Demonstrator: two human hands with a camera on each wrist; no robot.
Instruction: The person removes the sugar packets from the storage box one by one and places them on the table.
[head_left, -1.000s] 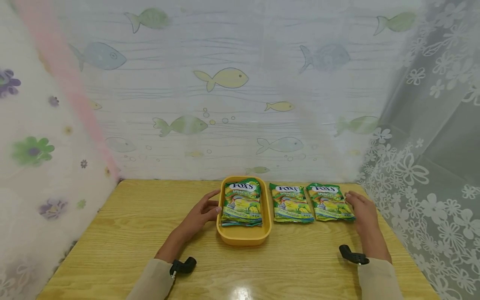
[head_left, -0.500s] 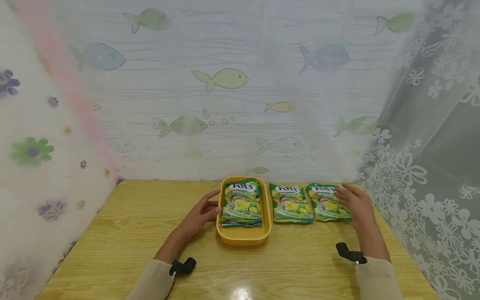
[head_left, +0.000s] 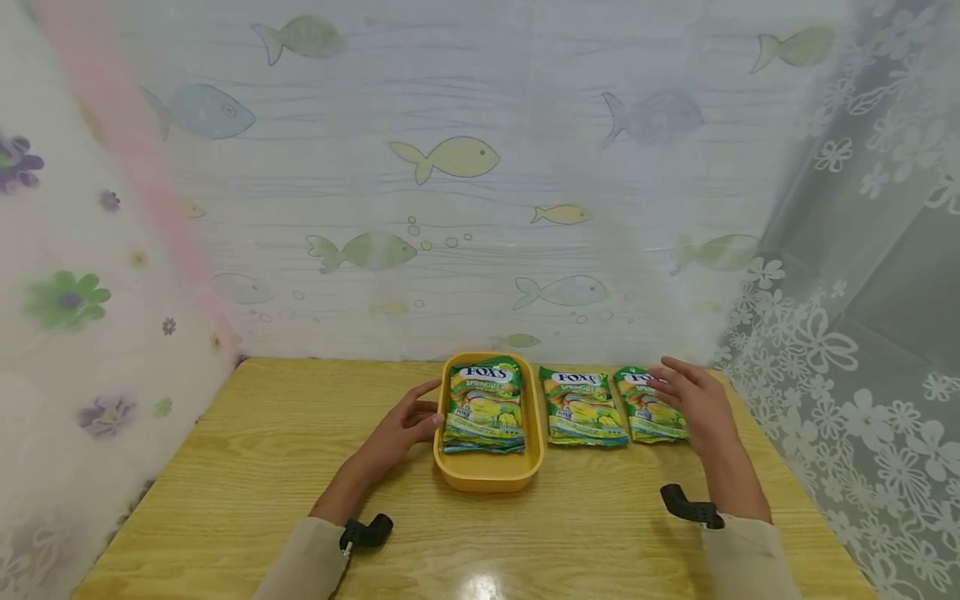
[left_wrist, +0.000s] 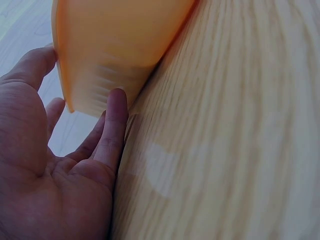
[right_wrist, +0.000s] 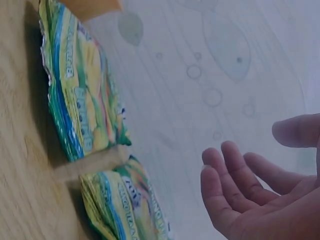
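A yellow plastic tray [head_left: 487, 482] holds a green Fox's candy bag [head_left: 486, 408], with more wrapper edges showing beneath it. My left hand [head_left: 401, 432] is at the tray's left side. In the left wrist view, the thumb reaches the rim, and extended fingers [left_wrist: 114, 120] lie along the outer wall. Two like candy bags lie right of the tray: a middle bag [head_left: 583, 410] and a right-hand bag [head_left: 647, 415]. Over the right edge of the latter hovers my right hand [head_left: 701, 408]. Its fingers are loosely bent, hold nothing, and stand apart from the bags in the right wrist view.
Everything rests on a wood-grain table [head_left: 285, 450]. Behind it hangs a curtain [head_left: 450, 192] printed with fish, close to the table's back edge. A flowered curtain [head_left: 60, 350] borders the left side, and a lace-patterned one [head_left: 847, 375] the right.
My right hand has moved left from the right-hand bag's edge and now covers part of that bag. My left hand, the tray and the bags have stayed in place.
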